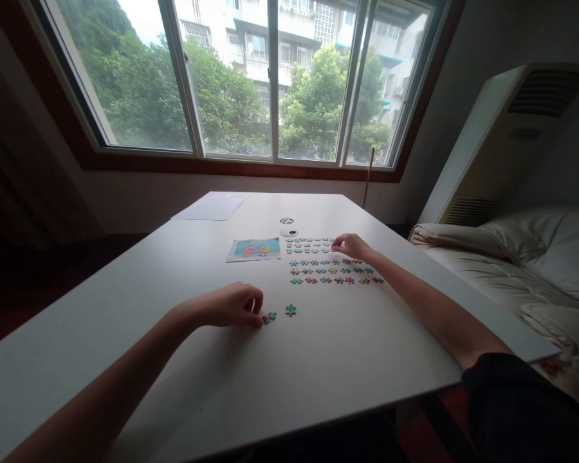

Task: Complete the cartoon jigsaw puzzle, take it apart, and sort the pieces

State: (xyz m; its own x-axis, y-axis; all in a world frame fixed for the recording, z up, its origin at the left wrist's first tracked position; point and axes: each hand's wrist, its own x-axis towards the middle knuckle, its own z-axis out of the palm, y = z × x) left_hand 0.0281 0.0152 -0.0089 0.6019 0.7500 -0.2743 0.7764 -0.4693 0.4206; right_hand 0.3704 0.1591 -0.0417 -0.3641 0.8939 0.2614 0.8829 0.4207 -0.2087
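My left hand (244,304) rests low over the table with its fingers curled together. Its fingertips are on a small jigsaw puzzle piece at the edge of a little cluster of puzzle pieces (270,317), coloured green, yellow and red. Just right of that cluster lies a single green and yellow puzzle piece (290,310). Farther off, my right hand (353,247) reaches to the upper rows of laid-out puzzle pieces (325,262). Thumb and fingers are pinched there at the right end of a row; whatever is between them is too small to make out.
A colourful picture sheet (255,249) lies left of the rows. Behind them are two round items (288,232) in the tabletop, and papers (210,208) at the far left corner. The white table (139,276) has a pale sofa (502,257) to its right.
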